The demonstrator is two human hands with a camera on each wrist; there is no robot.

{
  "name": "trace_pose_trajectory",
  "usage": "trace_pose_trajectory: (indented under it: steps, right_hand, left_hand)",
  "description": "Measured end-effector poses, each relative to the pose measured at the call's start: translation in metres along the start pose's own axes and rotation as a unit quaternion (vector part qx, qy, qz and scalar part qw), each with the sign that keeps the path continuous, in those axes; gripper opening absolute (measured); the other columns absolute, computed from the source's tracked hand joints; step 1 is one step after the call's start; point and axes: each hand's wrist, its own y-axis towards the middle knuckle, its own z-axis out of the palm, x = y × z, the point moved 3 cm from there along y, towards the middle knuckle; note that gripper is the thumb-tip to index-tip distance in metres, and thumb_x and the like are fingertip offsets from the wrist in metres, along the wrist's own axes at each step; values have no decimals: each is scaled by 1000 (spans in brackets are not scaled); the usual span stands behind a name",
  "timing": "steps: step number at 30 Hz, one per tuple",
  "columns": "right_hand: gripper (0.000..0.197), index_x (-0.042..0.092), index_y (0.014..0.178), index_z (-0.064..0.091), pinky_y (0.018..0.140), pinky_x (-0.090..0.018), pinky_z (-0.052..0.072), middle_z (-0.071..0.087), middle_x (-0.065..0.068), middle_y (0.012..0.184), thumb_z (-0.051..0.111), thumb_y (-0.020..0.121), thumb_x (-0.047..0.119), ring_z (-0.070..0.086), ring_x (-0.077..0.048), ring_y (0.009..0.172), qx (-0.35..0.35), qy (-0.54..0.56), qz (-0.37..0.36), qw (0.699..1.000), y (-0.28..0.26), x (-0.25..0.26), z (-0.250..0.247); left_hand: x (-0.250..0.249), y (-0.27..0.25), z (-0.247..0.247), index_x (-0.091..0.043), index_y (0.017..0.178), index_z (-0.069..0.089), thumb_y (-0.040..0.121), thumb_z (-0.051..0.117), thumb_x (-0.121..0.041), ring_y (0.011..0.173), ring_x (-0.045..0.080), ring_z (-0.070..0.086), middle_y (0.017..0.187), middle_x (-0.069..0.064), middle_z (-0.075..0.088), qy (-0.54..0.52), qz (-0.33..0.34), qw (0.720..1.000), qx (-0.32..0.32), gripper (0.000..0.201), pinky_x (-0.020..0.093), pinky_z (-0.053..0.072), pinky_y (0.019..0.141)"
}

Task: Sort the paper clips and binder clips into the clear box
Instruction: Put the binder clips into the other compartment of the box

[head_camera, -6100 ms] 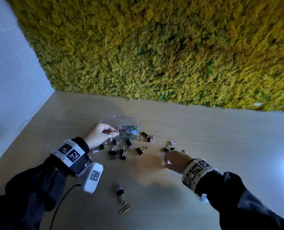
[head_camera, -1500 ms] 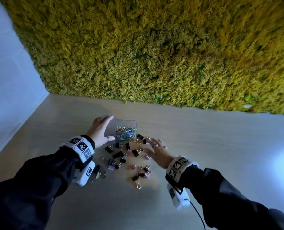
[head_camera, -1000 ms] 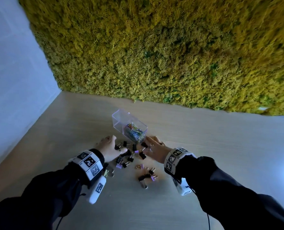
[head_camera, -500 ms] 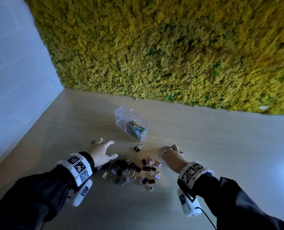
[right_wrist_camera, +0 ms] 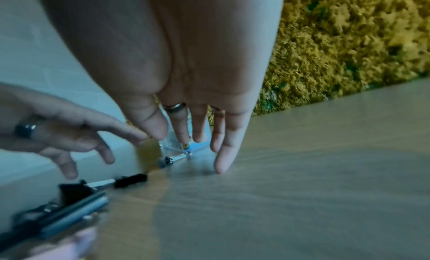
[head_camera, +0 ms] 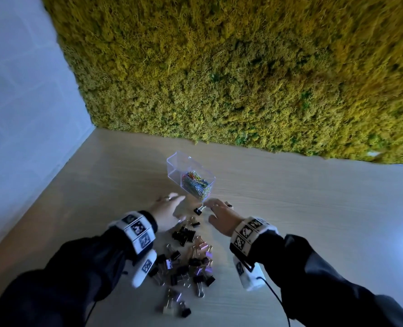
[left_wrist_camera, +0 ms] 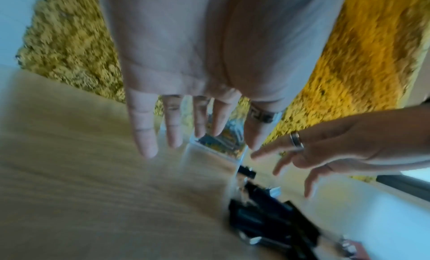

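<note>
The clear box (head_camera: 175, 165) stands on the wooden table, its right half full of coloured paper clips (head_camera: 195, 182). A heap of black and lilac binder clips (head_camera: 188, 263) lies on the table between my forearms. One black binder clip (head_camera: 197, 210) lies alone just below the box, between my hands. My left hand (head_camera: 167, 210) reaches toward the box's near left corner with fingers straight and empty. My right hand (head_camera: 219, 214) hovers right of the lone clip, fingers spread, holding nothing. In the left wrist view the box (left_wrist_camera: 218, 144) shows past my straight fingers (left_wrist_camera: 144, 135).
A yellow-green moss wall (head_camera: 243, 67) rises behind the table. A pale wall (head_camera: 19, 90) closes the left side. The wooden table (head_camera: 313, 208) stretches to the right.
Both hands have moved forward from the pile toward the box and the lone black clip. The binder clips now lie gathered nearer me.
</note>
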Motion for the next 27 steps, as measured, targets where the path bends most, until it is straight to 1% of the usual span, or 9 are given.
trace_pose_trajectory:
  steps: [3,7,10,13,15,18,21,24,27]
  right_hand:
    - [48,7,137,33,110,-38,27,25,-6,148,39,89,8,27,-32,133,44,-60,-1,997,10,2,7]
    - [44,6,131,43,109,-40,27,31,-9,146,31,89,8,28,-29,133,70,-116,-66,989,-3,0,21]
    - [49,10,134,40,110,-25,18,37,-5,144,26,87,12,33,-20,133,41,-20,-87,995,-22,-4,16]
    - [51,7,127,48,106,-23,25,48,-12,135,34,80,18,45,-22,125,-14,55,-66,996,-24,-15,-4]
    - [56,6,119,55,98,-27,35,56,-16,124,32,71,23,54,-26,113,-54,99,-43,993,-18,-21,-13]
    - [33,6,114,58,81,-21,38,60,-16,116,42,86,14,58,-23,95,-54,126,-22,990,-17,-24,-13]
    - [26,8,112,60,74,-15,35,62,-15,114,46,90,7,52,-13,88,-15,112,-24,993,-22,-29,-1]
    - [26,11,114,59,83,-19,38,62,-12,115,49,90,11,59,-23,96,-1,91,-27,995,-27,-33,4]
    - [27,11,114,60,82,-14,32,61,-12,114,50,89,12,59,-24,101,-7,81,-30,996,-28,-33,4]
  left_hand:
    - [-4,15,10,-23,144,18,94,40,-29,139,29,12,154,-10,12,47,26,995,80,55,44,20,114]
    - [-3,6,7,-24,134,42,93,41,-21,129,23,30,146,-13,34,62,93,990,82,40,36,28,109]
    - [1,0,-31,-12,109,62,83,54,-6,107,29,53,118,10,59,-71,131,979,-136,28,25,37,89]
    - [8,11,-72,-13,122,52,77,61,0,116,30,44,127,13,50,-35,105,951,-288,48,41,38,99]
    - [12,30,-84,-25,140,28,78,62,-1,136,29,20,150,4,22,17,57,972,-226,75,53,26,109]
    - [19,57,-88,-37,143,3,80,62,-4,142,25,-8,154,-11,-7,69,18,993,-95,92,60,12,109]
    - [24,67,-88,-33,142,18,81,64,-13,143,22,8,154,-8,14,88,31,993,-68,79,51,23,112]
    - [25,64,-87,-29,135,35,76,69,-11,131,23,34,146,2,28,65,74,985,-141,70,38,41,99]
    - [24,65,-89,-32,142,17,73,70,-5,141,28,14,154,0,9,50,89,982,-158,91,45,36,104]
